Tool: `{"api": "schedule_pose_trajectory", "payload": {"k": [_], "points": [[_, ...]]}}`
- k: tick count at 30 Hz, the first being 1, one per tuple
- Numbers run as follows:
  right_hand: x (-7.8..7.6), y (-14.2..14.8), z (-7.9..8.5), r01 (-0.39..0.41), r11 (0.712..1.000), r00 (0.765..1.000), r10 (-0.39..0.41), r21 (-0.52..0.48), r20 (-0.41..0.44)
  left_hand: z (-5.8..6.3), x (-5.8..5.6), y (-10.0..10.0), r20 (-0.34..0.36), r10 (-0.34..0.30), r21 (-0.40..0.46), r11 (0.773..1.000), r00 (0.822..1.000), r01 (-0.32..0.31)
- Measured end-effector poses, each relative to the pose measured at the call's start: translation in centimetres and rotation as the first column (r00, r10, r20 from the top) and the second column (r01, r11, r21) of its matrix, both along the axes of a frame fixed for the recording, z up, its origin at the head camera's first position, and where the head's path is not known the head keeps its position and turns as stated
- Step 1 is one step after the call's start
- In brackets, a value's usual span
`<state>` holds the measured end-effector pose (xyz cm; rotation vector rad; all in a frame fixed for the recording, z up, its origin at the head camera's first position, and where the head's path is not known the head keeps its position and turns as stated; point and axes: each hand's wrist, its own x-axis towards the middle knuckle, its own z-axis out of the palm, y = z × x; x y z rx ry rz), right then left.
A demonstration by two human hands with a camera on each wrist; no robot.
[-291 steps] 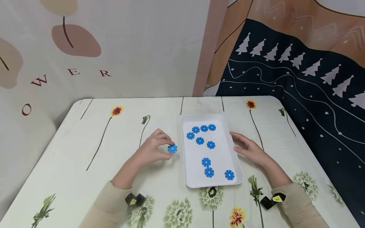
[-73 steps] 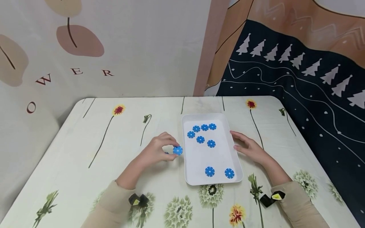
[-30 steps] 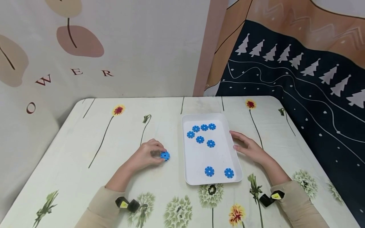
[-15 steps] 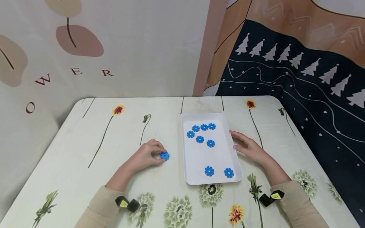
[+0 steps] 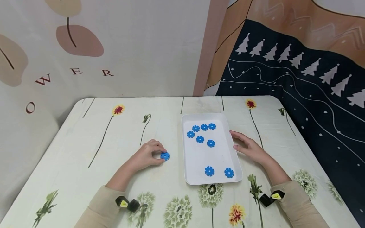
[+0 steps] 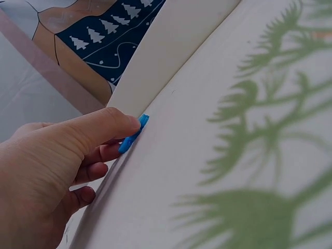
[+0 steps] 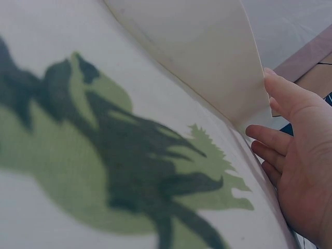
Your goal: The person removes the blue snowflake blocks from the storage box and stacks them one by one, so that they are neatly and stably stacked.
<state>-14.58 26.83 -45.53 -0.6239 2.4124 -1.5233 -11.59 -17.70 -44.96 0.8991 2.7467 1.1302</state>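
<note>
My left hand (image 5: 144, 155) pinches a blue notched snowflake disc (image 5: 165, 156) between thumb and fingers, low over the table left of the tray. In the left wrist view the disc (image 6: 134, 136) is edge-on at the tabletop, partly covered by the thumb; I cannot tell whether one disc or a stack is held. Several similar blue discs (image 5: 210, 143) lie in the white tray (image 5: 196, 161), most toward its far end and two near its front. My right hand (image 5: 251, 150) has fingertips at the tray's right rim, its fingers extended; the right wrist view shows them against the tray wall (image 7: 207, 57).
A flower-printed cloth (image 5: 108, 177) covers the table. Behind it stands a pale wall (image 5: 142, 47) with printed letters, and a dark tree-patterned hanging (image 5: 285, 79) is on the right. Each sleeve carries a small black wrist camera (image 5: 127, 204).
One disc near the tray's front has left it since the oldest frame. My left hand has moved from the tray's left edge leftward and down to the table. The right hand stays put.
</note>
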Motion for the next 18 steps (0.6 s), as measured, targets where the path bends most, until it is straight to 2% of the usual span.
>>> {"api": "schedule_pose_trajectory", "payload": {"k": [9, 14, 18], "points": [[0.07, -0.07, 0.18, -0.008, 1.0, 1.0, 0.008, 0.0, 0.001, 0.11, 0.17, -0.09, 0.013, 0.02, 0.001, 1.0, 1.0, -0.02], [0.06, -0.07, 0.24, -0.004, 1.0, 1.0, 0.004, -0.004, 0.014, 0.39, 0.12, -0.02, 0.011, 0.047, 0.064, 0.997, 0.999, -0.047], [-0.01, 0.0, 0.12, -0.01, 1.0, 1.0, 0.01, -0.007, 0.007, 0.98, 0.16, 0.44, -0.017, 0.037, 0.106, 0.994, 0.999, -0.035]]}}
